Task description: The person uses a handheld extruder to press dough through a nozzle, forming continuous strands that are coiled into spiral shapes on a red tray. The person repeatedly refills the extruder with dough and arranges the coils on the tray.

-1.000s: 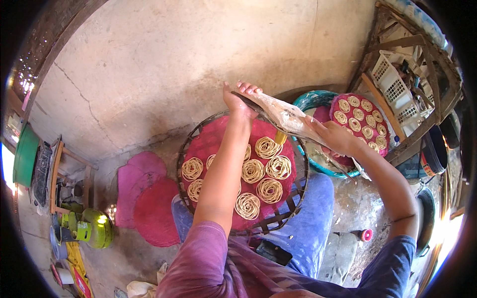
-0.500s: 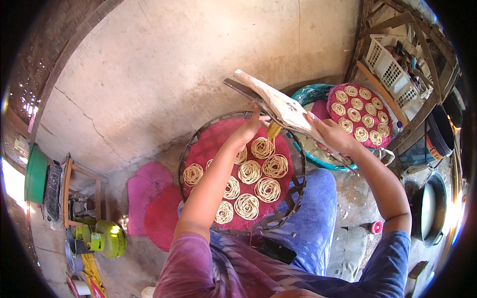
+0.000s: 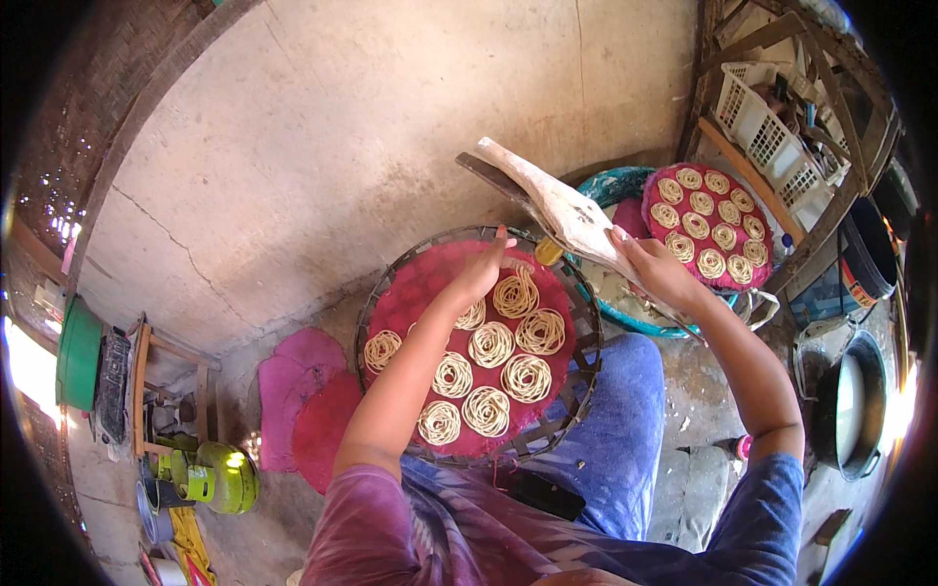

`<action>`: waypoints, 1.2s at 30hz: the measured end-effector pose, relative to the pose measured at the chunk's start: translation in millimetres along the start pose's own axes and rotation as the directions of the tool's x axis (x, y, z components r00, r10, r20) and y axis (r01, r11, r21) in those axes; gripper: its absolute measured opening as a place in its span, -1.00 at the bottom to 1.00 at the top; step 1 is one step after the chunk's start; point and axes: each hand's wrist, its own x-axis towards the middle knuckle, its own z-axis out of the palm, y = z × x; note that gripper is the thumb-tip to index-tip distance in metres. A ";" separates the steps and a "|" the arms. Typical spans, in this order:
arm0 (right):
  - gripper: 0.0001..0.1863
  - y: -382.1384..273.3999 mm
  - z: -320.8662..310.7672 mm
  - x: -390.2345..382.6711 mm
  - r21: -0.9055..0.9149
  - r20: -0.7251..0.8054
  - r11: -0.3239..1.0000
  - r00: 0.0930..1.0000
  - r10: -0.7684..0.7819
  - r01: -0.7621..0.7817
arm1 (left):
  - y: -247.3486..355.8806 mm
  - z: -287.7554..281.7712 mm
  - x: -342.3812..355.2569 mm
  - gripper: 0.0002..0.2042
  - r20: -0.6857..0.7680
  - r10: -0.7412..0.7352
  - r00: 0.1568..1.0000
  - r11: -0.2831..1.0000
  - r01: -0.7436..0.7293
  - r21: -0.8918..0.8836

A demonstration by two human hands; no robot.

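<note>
Cracked wall [image 3: 410, 117]; flat whitened board [image 3: 575, 211]; spiral strand coils [image 3: 487, 411].

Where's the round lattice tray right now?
In the head view, the round lattice tray sits near centre, partly over the lap, beneath the left hand and left of the teal basin.

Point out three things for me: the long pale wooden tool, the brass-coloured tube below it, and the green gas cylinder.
Long pale wooden tool [image 3: 564, 203]: head view, middle of its pale face.
Brass-coloured tube [image 3: 548, 252]: head view, its visible side.
Green gas cylinder [image 3: 233, 484]: head view, its rounded body.
</note>
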 end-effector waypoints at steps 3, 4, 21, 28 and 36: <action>-0.20 8.6 -4.2 -8.0 0.032 -0.029 0.999 1.000 -0.004 0.005 | -7.4 0.6 -11.0 -0.17 -0.073 0.179 0.981 0.981 -0.172 0.088; -0.20 11.1 -5.1 -11.0 0.064 -0.037 0.998 0.999 0.002 0.001 | -9.5 0.8 -15.4 -0.21 -0.063 0.225 0.972 0.938 -0.198 0.285; -0.23 -3.5 56.4 -28.3 -0.197 0.071 0.917 0.938 -0.339 0.346 | 14.7 69.8 -238.8 -0.58 -0.221 0.422 0.879 0.901 -0.380 0.207; -0.47 80.1 65.4 55.5 -0.131 0.246 0.991 0.967 0.071 -0.039 | -69.9 74.8 -376.3 -0.69 -0.565 0.282 0.776 0.951 -0.150 0.268; -0.58 81.2 168.7 -101.6 0.803 0.362 0.484 0.930 0.068 -0.347 | -79.9 71.0 -417.4 -0.74 -0.699 0.177 0.693 0.975 -0.027 0.220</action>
